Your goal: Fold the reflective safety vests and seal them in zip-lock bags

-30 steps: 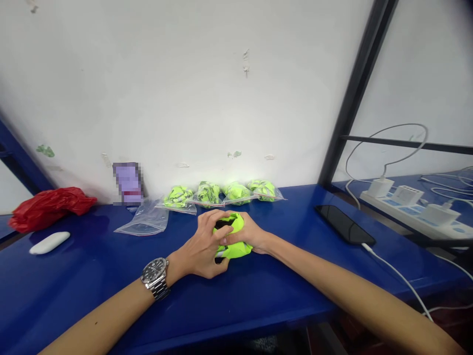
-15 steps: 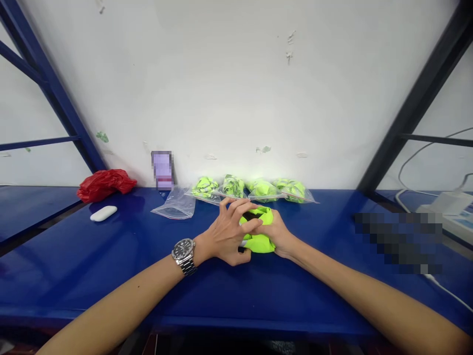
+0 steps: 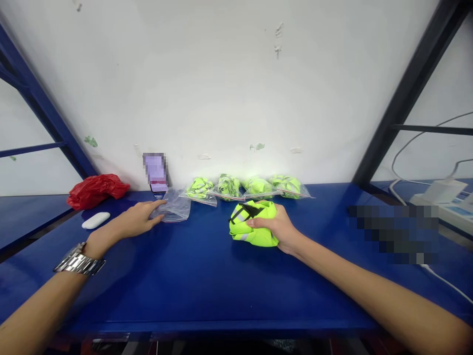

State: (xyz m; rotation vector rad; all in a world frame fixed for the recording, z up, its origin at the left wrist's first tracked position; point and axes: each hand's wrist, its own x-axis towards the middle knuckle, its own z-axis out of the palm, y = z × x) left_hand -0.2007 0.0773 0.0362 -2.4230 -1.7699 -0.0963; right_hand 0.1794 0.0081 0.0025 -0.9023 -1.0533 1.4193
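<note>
Neon-yellow reflective vest (image 3: 252,236), bunched on the blue table (image 3: 192,291), sits under the cupped right hand (image 3: 276,228), apparently to keep its folds, while the open left hand (image 3: 138,220) touches a clear zip bag (image 3: 176,209) further left.

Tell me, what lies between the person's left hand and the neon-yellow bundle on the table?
In the head view, a clear zip bag lies there, touching the fingertips of the left hand. Past it, bare blue tabletop runs to the neon-yellow reflective bundle.

vest (image 3: 253,225) on bench (image 3: 207,291), bagged bundles (image 3: 228,187) behind it (in a row)
</note>
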